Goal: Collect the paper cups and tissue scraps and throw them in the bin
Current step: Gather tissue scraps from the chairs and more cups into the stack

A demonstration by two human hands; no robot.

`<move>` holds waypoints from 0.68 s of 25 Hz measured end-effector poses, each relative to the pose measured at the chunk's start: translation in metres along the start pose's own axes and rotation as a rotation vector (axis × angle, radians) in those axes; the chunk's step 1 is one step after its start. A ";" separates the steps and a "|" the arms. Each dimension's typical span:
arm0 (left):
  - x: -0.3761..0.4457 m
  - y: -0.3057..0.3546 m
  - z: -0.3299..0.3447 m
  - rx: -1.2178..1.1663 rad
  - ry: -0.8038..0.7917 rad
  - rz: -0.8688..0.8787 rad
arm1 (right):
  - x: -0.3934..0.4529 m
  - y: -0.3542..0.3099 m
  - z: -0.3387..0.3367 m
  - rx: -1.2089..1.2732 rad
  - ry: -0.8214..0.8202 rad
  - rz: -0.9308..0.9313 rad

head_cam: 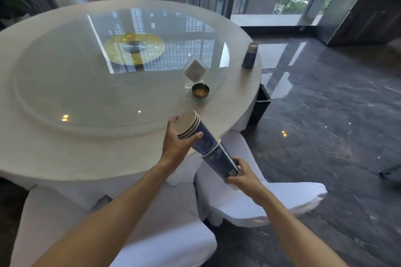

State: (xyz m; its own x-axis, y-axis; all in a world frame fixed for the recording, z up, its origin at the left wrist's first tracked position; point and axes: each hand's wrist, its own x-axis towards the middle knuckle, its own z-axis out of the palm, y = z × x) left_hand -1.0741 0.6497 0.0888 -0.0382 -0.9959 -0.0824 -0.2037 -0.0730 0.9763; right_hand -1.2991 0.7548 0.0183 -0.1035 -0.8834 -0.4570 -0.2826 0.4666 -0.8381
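Round table (pixel 65 158) with pale cloth and a glass turntable (pixel 108 84) on top, set by floor-to-ceiling windows; dark polished floor (pixel 325 136) to the right. White-covered chairs (pixel 249 208) tucked under the near edge.

Both forearms extend forward and inward from the lower frame, meeting over the near-right table edge and the chair seat.

Left hand (pixel 176 138): wrist bent, thumb on the near side, fingers curled over the far rim, gripping a nested stack of blue paper cups (pixel 195 132) near the open mouths. 3 rims visible at least. Stack is tilted, mouths up-left toward the table.

Right hand (pixel 243 176): palm toward the left hand, fingers wrapped round the base end of a lower blue cup (pixel 221 162). The bottom of the stack sits inside this cup's mouth; how deep it sits is not clear.

1 more blue cup (pixel 250 55) stands alone at the far-right table edge, apparently inverted, well apart from the hands.

Dark bin (pixel 261 104) on the floor just beside the table's right side, partly hidden by the cloth.

Small brass bowl (pixel 200 91) and a clear card holder (pixel 194 71) on the turntable edge. Tissue scraps: none identifiable.
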 end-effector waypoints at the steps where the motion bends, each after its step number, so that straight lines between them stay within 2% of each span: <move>1: -0.006 0.006 0.012 0.001 -0.017 -0.008 | -0.004 0.002 -0.011 0.013 -0.008 -0.010; 11: -0.090 0.031 0.140 0.128 -0.240 -0.036 | -0.061 0.022 -0.117 -0.021 -0.094 -0.100; 17: -0.086 0.021 0.171 0.161 -0.238 -0.021 | -0.048 0.028 -0.141 -0.058 -0.102 -0.139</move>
State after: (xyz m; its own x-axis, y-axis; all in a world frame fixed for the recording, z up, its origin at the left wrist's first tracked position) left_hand -1.2425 0.7428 0.0827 -0.2569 -0.9521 -0.1659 -0.3585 -0.0656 0.9312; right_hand -1.4366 0.8040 0.0591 0.0373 -0.9291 -0.3680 -0.3426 0.3341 -0.8781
